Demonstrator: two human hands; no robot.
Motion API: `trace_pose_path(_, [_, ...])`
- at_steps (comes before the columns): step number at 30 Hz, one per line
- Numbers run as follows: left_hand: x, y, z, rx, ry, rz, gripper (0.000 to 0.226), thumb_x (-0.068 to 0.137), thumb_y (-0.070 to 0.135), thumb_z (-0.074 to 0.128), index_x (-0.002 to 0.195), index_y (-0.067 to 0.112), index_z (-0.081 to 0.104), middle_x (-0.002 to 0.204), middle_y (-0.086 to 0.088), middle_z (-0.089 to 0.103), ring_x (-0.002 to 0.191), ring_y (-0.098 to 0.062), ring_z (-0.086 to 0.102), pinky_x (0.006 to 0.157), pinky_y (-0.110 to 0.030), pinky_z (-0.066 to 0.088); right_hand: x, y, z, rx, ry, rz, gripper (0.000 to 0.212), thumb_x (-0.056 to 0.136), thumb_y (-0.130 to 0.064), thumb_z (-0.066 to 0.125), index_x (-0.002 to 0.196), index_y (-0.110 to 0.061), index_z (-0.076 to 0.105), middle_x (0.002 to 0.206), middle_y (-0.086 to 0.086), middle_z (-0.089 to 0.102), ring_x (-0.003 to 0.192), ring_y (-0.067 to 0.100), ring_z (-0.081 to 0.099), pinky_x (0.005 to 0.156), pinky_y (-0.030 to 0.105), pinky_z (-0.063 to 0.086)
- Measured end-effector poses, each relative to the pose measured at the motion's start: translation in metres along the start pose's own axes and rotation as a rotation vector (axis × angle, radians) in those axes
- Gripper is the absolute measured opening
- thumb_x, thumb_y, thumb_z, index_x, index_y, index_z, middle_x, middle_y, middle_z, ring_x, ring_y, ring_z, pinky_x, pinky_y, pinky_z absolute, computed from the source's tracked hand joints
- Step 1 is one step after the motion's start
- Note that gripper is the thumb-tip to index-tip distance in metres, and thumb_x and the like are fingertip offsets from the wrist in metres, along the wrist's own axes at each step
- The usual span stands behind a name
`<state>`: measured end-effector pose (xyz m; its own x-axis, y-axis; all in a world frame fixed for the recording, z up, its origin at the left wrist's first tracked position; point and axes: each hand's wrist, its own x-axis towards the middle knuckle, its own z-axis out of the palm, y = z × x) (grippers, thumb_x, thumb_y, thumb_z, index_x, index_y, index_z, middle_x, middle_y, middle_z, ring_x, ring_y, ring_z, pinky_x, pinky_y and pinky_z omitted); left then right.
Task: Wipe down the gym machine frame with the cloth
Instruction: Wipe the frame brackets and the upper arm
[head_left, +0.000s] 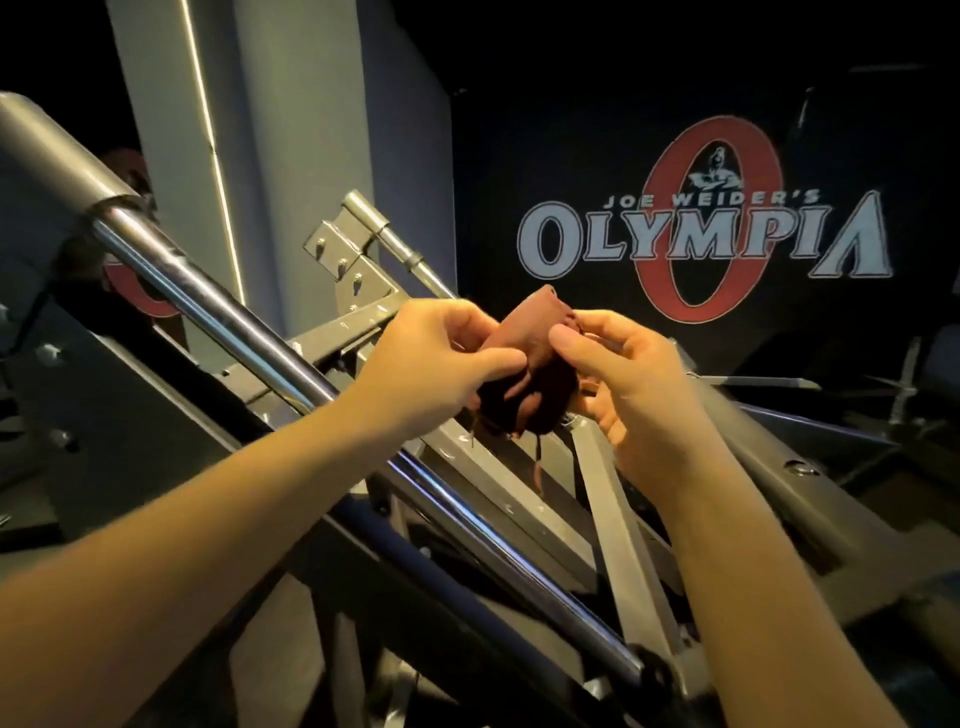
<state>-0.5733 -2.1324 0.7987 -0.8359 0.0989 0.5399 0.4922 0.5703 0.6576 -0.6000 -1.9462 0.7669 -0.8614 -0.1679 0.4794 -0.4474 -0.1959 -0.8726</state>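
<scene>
Dark wall (571, 130) behind the cloth bears a red-and-silver Olympia logo (706, 234). You hold the maroon cloth (524, 374) in the air, bunched and soft, with frayed threads dangling. Your left hand (431, 358) pinches its left edge between thumb and curled fingers, and your right hand (634, 384) pinches its right corner. Below the cloth slant the flat grey steel bars of the machine frame (613, 519). Left of the cloth runs a round, polished chrome rail (218, 306).

One head-worn wide-angle camera looks forward and down, close over the gym machine frame (610, 499) slanting from 10 to 5 o'clock, with the wall logo (706, 236) at 2 o'clock.
</scene>
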Motion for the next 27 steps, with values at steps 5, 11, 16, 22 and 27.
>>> trace_pose_path(5, [0.047,-0.012,-0.001,0.162,-0.136,-0.076,0.023,0.088,0.033,0.077,0.107,0.02,0.072,0.098,0.004,0.075,0.091,-0.009,0.072,0.083,-0.032,0.061,0.041,0.016,-0.008,-0.075,0.073,-0.025,0.016,0.099,-0.013,0.064,0.113,-0.012,0.071,0.097,0.0,0.077,0.093,0.015,0.075,0.071,0.025,0.06])
trace_pose_path(11, [0.094,-0.036,0.025,0.523,-0.334,-0.137,0.051,0.088,0.036,0.078,0.133,0.019,0.06,0.108,0.003,0.069,0.092,-0.012,0.067,0.074,-0.025,0.055,0.114,0.061,-0.034,-0.13,0.046,0.157,0.014,0.094,-0.013,0.07,0.108,-0.015,0.074,0.1,0.003,0.077,0.096,0.02,0.074,0.081,0.039,0.061])
trace_pose_path(16, [0.143,-0.055,0.037,0.864,-0.402,-0.122,0.061,0.084,0.043,0.081,0.136,0.021,0.059,0.112,0.003,0.064,0.091,-0.012,0.06,0.073,-0.025,0.05,0.172,0.115,-0.044,-0.273,0.087,0.167,0.014,0.089,-0.011,0.076,0.102,-0.016,0.076,0.094,0.002,0.076,0.087,0.013,0.072,0.07,0.025,0.057])
trace_pose_path(22, [0.192,-0.117,0.022,1.362,-0.72,-0.107,0.076,0.082,0.056,0.078,0.145,0.025,0.052,0.132,0.0,0.061,0.119,-0.023,0.056,0.098,-0.038,0.053,0.202,0.222,-0.001,-0.62,0.031,0.094,0.004,0.091,-0.026,0.074,0.088,-0.028,0.074,0.084,-0.009,0.073,0.087,0.012,0.069,0.077,0.034,0.057])
trace_pose_path(27, [0.207,-0.166,-0.017,1.522,-0.843,-0.181,0.071,0.081,0.063,0.075,0.14,0.029,0.056,0.132,0.004,0.06,0.122,-0.019,0.053,0.103,-0.04,0.05,0.208,0.265,0.041,-0.639,-0.001,-0.204,0.022,0.096,-0.031,0.071,0.115,-0.021,0.073,0.104,-0.008,0.068,0.088,0.003,0.058,0.072,0.008,0.041])
